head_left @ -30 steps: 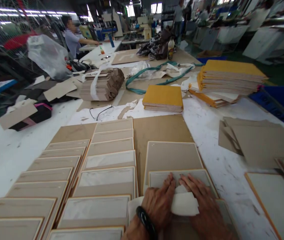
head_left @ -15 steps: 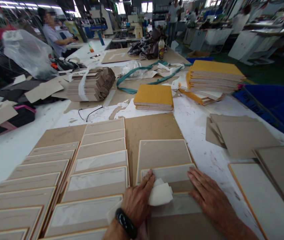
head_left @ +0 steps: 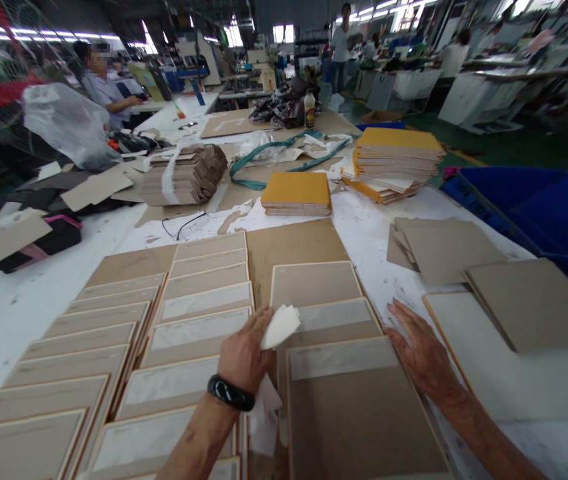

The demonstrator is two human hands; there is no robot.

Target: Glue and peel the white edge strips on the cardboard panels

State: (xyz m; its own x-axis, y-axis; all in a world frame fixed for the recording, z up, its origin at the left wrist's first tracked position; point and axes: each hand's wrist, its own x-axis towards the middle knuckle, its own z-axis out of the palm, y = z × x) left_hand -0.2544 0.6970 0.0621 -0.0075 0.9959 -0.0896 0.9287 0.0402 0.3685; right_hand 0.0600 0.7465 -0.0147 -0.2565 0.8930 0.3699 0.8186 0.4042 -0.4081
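My left hand [head_left: 243, 352], with a black band on the wrist, is closed on a white cloth [head_left: 280, 325] at the left edge of the middle column of overlapping grey boards. The nearest board [head_left: 359, 413] lies in front of me with a pale strip along its top. My right hand [head_left: 418, 347] lies flat with fingers spread at that board's upper right corner, on the white table [head_left: 9, 313]. Two more columns of overlapped boards [head_left: 184, 333] run along my left.
Loose grey boards [head_left: 534, 300] lie to the right, with a blue bin [head_left: 539, 207] beyond them. Stacks of yellow-topped boards [head_left: 297, 192] and a strapped cardboard bundle [head_left: 184, 175] sit further back. A seated person [head_left: 104, 83] works at the far left.
My hands have moved apart from the middle board's top strip: the left hand carried the cloth to the left edge, the right slid to the right corner. The view has pulled back.
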